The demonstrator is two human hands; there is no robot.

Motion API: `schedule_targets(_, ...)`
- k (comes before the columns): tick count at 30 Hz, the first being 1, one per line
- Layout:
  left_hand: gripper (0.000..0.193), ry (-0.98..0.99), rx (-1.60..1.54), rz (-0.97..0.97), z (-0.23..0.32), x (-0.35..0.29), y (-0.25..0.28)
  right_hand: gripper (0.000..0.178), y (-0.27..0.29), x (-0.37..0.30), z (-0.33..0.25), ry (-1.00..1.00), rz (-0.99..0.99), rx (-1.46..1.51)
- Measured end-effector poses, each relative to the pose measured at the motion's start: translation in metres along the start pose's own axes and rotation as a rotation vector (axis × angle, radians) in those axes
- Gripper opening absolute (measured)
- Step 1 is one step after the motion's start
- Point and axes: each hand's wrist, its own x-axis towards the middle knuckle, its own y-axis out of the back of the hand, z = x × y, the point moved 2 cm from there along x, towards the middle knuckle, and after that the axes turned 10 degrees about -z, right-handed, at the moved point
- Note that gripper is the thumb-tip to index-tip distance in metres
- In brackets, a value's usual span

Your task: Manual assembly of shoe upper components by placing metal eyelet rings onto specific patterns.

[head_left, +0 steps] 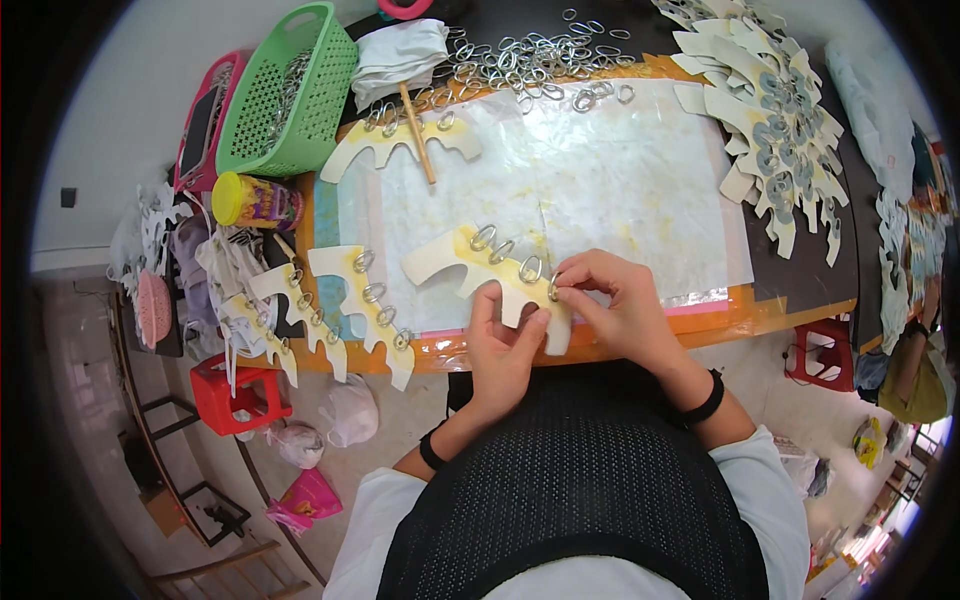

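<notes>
My left hand (503,345) grips the lower edge of a cream, comb-shaped cut piece (455,262) smeared with yellow glue, with metal rings (484,238) stuck along its tabs. My right hand (610,300) pinches a metal ring (553,286) against the piece's right end. Both hands work at the near edge of the table, over a white sheet (600,180) stained yellow.
Finished ringed pieces (365,300) lie at the left table edge, another (400,140) with a wooden stick (418,145) farther back. Loose rings (530,55) heap at the back. Blank cut pieces (770,110) stack at the right. A green basket (285,95), yellow-lidded jar (255,202) and red stools (235,395) stand left.
</notes>
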Motion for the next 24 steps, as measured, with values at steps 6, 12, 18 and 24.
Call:
schedule_targets(6,0.032,0.132,-0.006,-0.278,-0.008,-0.017,0.003,0.008,0.015,-0.005,-0.035,0.14,-0.122,-0.343)
schedule_targets(12,0.027,0.131,0.032,-0.082,-0.006,-0.016,0.002,0.01,0.025,-0.009,-0.025,0.058,-0.178,-0.148)
schedule_targets(18,0.026,0.172,-0.022,0.002,-0.002,-0.011,0.002,0.012,0.033,-0.017,-0.021,-0.04,-0.212,0.359)
schedule_targets(24,0.027,0.089,-0.046,-0.001,0.0,-0.01,-0.001,0.014,0.015,-0.018,-0.024,0.0,-0.126,-0.109)
